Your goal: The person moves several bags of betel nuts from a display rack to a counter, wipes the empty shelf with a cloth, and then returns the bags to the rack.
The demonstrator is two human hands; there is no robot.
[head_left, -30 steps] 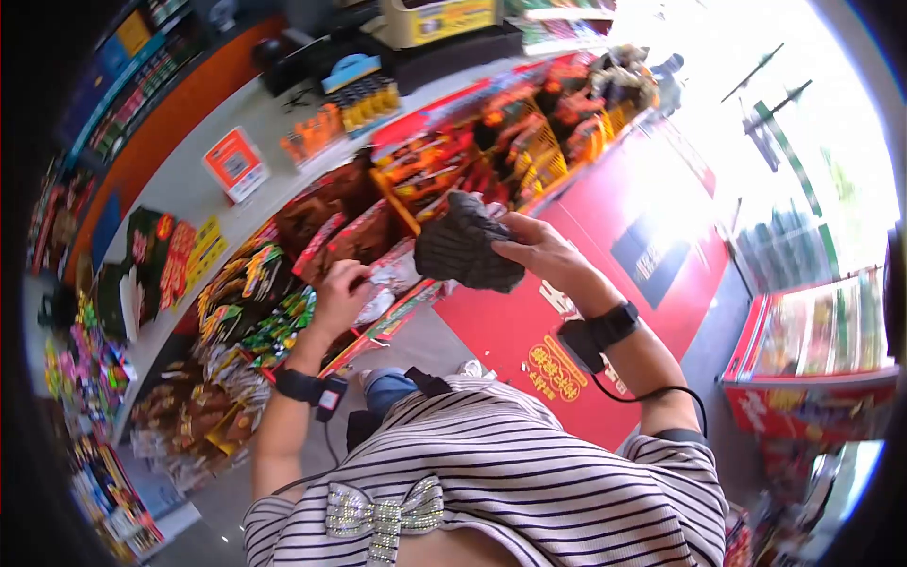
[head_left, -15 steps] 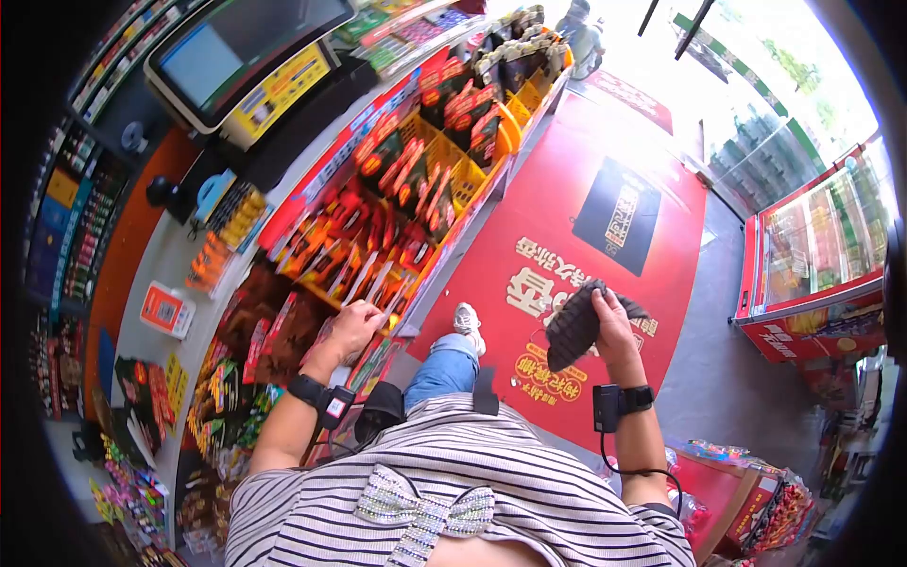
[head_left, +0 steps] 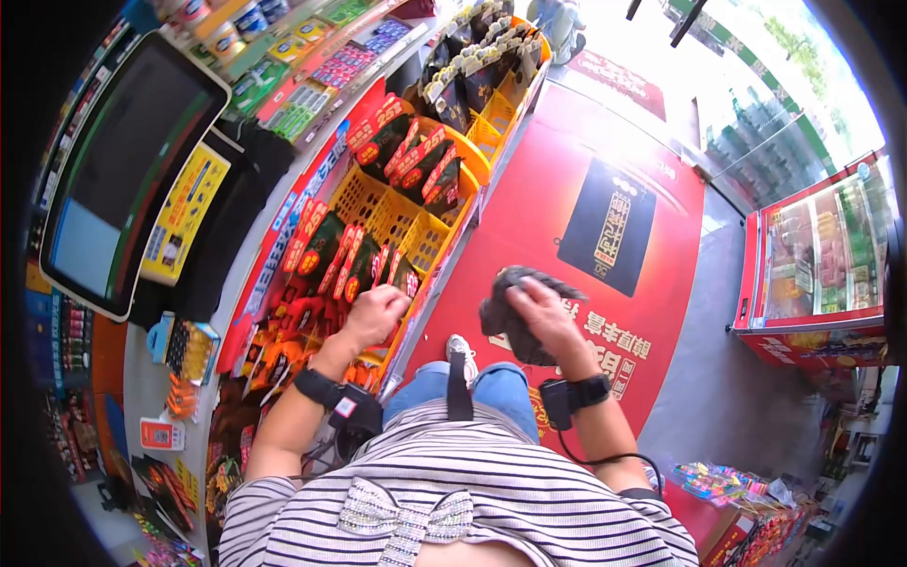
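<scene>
A dark grey crumpled cloth [head_left: 510, 317] is gripped by my right hand [head_left: 548, 317], over the red floor mat [head_left: 529, 208]. My left hand [head_left: 376, 317] is closed, its fingers curled, at the front edge of the snack shelf; what it holds, if anything, is hidden. Just beyond it hang red and black snack bags [head_left: 350, 260]. Farther off, a yellow basket [head_left: 378, 203] holds more red and black bags [head_left: 420, 161]. Orange packets [head_left: 274, 354] lie to the left of my left hand.
A counter with a tilted screen [head_left: 132, 170] and a payment code sign [head_left: 162, 434] runs along the left. A red display freezer [head_left: 812, 265] stands at the right. Colourful packets [head_left: 718, 482] are at the lower right. Part of a person [head_left: 557, 28] shows at the top.
The view has moved forward along the shelf. My right hand has moved left and inward with the cloth, which is now more bunched. My left hand is now beside the red and black bags.
</scene>
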